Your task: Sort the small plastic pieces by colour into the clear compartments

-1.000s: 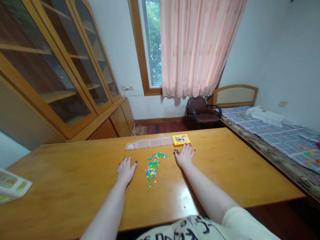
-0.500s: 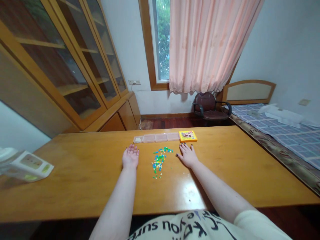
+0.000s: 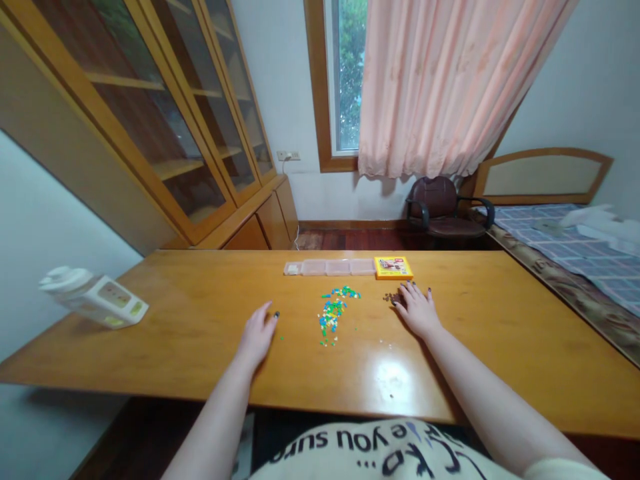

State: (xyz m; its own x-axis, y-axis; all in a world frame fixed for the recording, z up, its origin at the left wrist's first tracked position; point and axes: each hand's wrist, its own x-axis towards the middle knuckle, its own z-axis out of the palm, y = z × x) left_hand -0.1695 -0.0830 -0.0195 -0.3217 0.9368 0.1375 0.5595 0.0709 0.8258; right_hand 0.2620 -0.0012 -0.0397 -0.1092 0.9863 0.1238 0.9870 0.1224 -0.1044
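Observation:
A loose pile of tiny blue, green, yellow and white building bricks (image 3: 333, 312) lies on the wooden table between my hands. To its left, my left hand (image 3: 257, 335) is turned on its side near the tabletop, thumb and fingers apart, holding nothing. One small green brick (image 3: 282, 339) lies just beside it. On the right, my right hand (image 3: 419, 312) rests palm down with spread fingers. Small dark brown pieces (image 3: 390, 297) lie at and partly under its fingertips. A few whitish bits (image 3: 386, 343) are scattered nearer to me.
Beyond the bricks a clear plastic divided tray (image 3: 337, 267) adjoins a yellow box (image 3: 393, 268). A white-lidded clear jug (image 3: 95, 297) stands at the table's left. Behind are a glass-door cabinet, a brown armchair (image 3: 435, 207) and a bed on the right.
My left hand has turned from palm up to its side and lowered towards me. Brown pieces now show at my right hand's fingers. The camera view has swung left.

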